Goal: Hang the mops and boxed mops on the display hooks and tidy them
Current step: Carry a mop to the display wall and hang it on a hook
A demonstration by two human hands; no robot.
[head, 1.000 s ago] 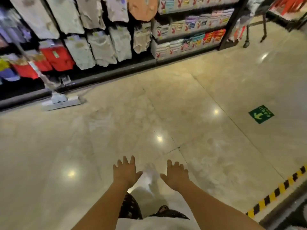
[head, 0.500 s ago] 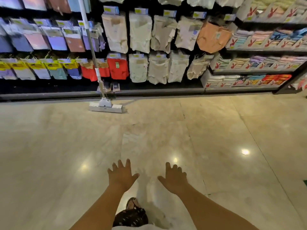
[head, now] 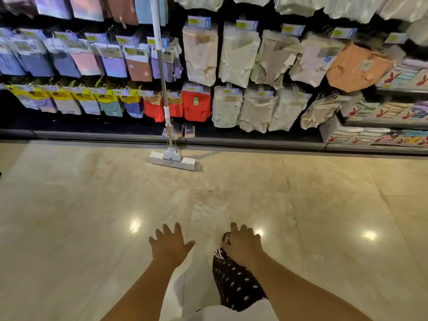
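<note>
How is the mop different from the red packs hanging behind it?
The mop stands on the floor, leaning on the display; the red packs hang above the floor. The mop is long, thin and mostly white; the red packs are short and flat. The mop reaches past the upper rows; the red packs stay in the lower row. Both are at the same display.

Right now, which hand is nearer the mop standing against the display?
Left. The left hand hovers open almost straight in line with the mop; the right hand is off to its right. Neither touches it.
</note>
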